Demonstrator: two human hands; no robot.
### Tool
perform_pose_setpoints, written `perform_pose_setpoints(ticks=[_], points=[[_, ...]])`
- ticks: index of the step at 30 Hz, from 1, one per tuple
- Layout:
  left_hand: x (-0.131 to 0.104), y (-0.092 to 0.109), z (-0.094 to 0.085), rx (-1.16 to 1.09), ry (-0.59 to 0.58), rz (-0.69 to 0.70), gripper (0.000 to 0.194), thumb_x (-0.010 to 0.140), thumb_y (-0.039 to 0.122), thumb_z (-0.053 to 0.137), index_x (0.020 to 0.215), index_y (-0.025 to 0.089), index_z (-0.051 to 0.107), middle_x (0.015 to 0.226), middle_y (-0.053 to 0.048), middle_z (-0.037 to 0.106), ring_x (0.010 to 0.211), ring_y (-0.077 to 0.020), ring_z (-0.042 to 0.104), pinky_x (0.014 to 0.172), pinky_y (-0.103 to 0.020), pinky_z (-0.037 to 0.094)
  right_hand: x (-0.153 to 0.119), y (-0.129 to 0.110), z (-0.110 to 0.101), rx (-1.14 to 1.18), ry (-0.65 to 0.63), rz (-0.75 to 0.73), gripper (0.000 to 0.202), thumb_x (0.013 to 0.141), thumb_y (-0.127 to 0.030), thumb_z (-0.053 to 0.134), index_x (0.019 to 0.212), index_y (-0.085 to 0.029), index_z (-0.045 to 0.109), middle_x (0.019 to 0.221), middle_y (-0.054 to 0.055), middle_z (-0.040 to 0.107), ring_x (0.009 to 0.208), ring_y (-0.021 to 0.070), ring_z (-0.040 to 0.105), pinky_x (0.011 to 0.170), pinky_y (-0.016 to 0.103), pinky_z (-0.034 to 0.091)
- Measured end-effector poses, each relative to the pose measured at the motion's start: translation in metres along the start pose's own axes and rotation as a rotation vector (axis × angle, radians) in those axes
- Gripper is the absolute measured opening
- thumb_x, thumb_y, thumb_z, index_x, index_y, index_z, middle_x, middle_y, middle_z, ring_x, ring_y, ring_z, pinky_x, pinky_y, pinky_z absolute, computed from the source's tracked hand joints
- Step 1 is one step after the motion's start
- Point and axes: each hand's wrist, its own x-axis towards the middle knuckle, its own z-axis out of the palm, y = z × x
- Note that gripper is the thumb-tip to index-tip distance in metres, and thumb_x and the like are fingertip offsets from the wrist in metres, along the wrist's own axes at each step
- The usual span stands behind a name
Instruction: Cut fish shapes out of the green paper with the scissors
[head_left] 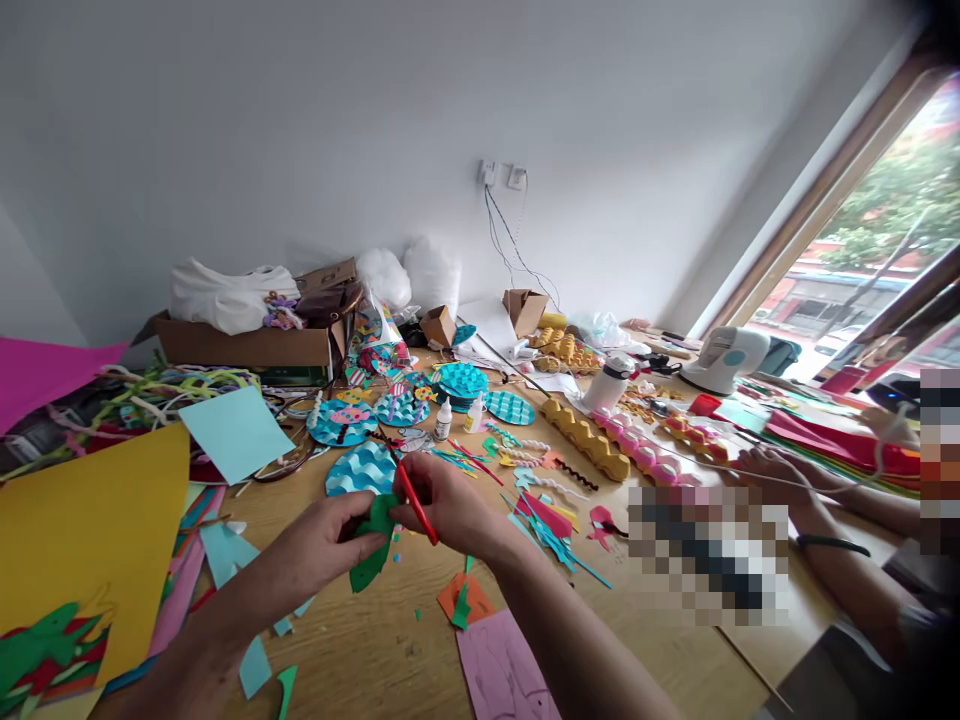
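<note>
My left hand [319, 540] pinches a green cut-out piece [365, 575], which looks like felt or craft paper, between thumb and fingers. My right hand [461, 510] holds red-handled scissors [417, 508], their dark blades tipped up and away from me. The right fingertips are at the green piece's upper right edge, and I cannot tell whether they touch it. Just beyond my hands lies a blue wavy-patterned disc [352, 470]. Below them are an orange scrap [454, 600] with a green offcut [462, 608] on it, and a pink sheet with drawn lines [506, 665].
Yellow [97, 530] and light blue [236, 435] sheets lie left. Glue bottles [443, 420], decorated blue discs [461, 380] and paper strips [544, 525] lie ahead. Egg-carton strips [585, 440] and a white bottle [609, 385] stand right. Another person's hands [780, 485] are at far right.
</note>
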Motion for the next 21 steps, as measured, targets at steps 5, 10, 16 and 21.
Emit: perform_pose_setpoints(ticks=[5, 10, 16, 21], points=[[-0.006, 0.0, 0.007, -0.139, 0.134, 0.057, 0.028, 0.072, 0.05, 0.072, 0.074, 0.023, 0.064, 0.065, 0.003, 0.056, 0.064, -0.0167, 0.05, 0.06, -0.026, 0.041, 0.001, 0.002, 0.001, 0.24, 0.183, -0.032, 0.02, 0.061, -0.016, 0.063, 0.074, -0.02, 0.048, 0.062, -0.008, 0.045, 0.056, 0.0089, 0.039, 0.051, 0.02, 0.032], [-0.012, -0.001, 0.013, -0.432, 0.217, -0.054, 0.04, 0.077, 0.057, 0.069, 0.097, 0.023, 0.064, 0.067, 0.001, 0.065, 0.062, -0.0165, 0.056, 0.057, -0.026, 0.042, 0.0, -0.002, 0.004, 0.546, 0.403, -0.06, 0.024, 0.062, -0.026, 0.068, 0.076, -0.02, 0.05, 0.061, -0.008, 0.049, 0.054, 0.0094, 0.041, 0.051, 0.021, 0.033], [0.005, -0.004, 0.025, -0.462, 0.27, 0.019, 0.032, 0.073, 0.046, 0.078, 0.088, 0.02, 0.067, 0.066, 0.002, 0.065, 0.061, -0.0134, 0.056, 0.055, -0.023, 0.043, 0.001, 0.004, 0.014, 0.644, 0.51, -0.073, 0.026, 0.065, -0.027, 0.071, 0.08, -0.019, 0.052, 0.061, -0.008, 0.048, 0.054, 0.0093, 0.042, 0.053, 0.022, 0.034], [0.02, -0.011, 0.033, -0.389, 0.386, 0.186, 0.023, 0.077, 0.041, 0.074, 0.08, 0.019, 0.068, 0.059, 0.004, 0.062, 0.056, -0.0124, 0.052, 0.052, -0.023, 0.043, 0.003, 0.009, 0.022, 0.773, 0.511, -0.074, 0.027, 0.065, -0.026, 0.072, 0.082, -0.018, 0.052, 0.065, -0.007, 0.05, 0.054, 0.0082, 0.041, 0.051, 0.021, 0.034]])
